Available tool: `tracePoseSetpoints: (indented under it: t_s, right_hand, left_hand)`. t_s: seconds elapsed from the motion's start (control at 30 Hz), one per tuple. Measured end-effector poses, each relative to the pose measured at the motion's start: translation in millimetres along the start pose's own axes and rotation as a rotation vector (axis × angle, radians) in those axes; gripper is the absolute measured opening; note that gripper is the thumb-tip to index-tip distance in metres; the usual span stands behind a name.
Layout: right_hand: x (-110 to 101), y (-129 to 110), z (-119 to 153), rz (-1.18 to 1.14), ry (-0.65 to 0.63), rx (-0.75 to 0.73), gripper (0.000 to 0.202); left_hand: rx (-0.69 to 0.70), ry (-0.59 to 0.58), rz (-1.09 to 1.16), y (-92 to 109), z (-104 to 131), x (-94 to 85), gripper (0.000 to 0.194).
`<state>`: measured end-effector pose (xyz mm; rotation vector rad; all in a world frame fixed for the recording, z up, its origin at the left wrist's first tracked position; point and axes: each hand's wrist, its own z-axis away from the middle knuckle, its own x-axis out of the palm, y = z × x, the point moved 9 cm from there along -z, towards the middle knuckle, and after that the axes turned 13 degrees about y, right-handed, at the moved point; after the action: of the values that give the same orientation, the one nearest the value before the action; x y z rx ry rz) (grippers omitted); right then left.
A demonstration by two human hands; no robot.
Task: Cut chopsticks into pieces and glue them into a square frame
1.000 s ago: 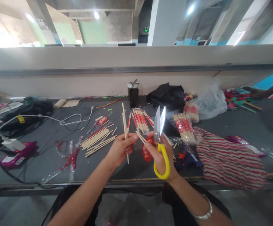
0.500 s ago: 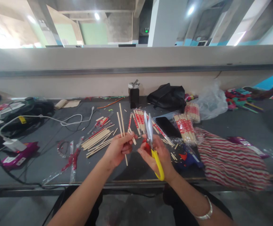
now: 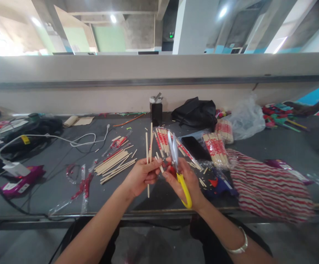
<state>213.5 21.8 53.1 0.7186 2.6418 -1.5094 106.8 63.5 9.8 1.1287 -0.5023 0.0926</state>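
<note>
My left hand (image 3: pixel 145 174) is closed on wooden sticks (image 3: pixel 147 146); two long ones stand up from the fingers and shorter pieces lie at the fingertips. Close beside it, my right hand (image 3: pixel 184 179) holds scissors (image 3: pixel 185 192) with yellow handles, their blades pointing up and slightly parted. The right fingertips are near the short pieces; whether they touch them is hard to tell. Loose sticks (image 3: pixel 112 163) lie left of my left hand. Beyond both hands are sticks with red wrapping (image 3: pixel 162 141).
A phone (image 3: pixel 196 147), bundled sticks (image 3: pixel 216 150) and a striped cloth (image 3: pixel 272 185) lie to the right. Behind stand a black container (image 3: pixel 156 114) and a black bag (image 3: pixel 195 113). Plastic wrappers (image 3: pixel 84 187), a white cable (image 3: pixel 65 139) and a purple pack (image 3: pixel 24 183) are at the left.
My left hand has moved slightly right, closer to my right hand, and the long sticks in it have shifted right and stand more upright. The scissors are almost where they were.
</note>
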Motion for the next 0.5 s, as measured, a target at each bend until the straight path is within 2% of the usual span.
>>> tracePoseSetpoints:
  t_s: [0.23,0.37,0.5]
  right_hand:
    - [9,5,6,-0.059,-0.024,0.087,0.027]
    - [11,7,8,-0.077,-0.026,0.164,0.027]
    - [15,12,10,-0.190,-0.050,0.260,0.028]
  left_hand:
    - [0.026,-0.079,-0.004,-1,4,8.7,0.029]
    - [0.063,-0.073,-0.037,1,4,9.4,0.031]
    - [0.092,-0.045,-0.080,2,3,6.9,0.033]
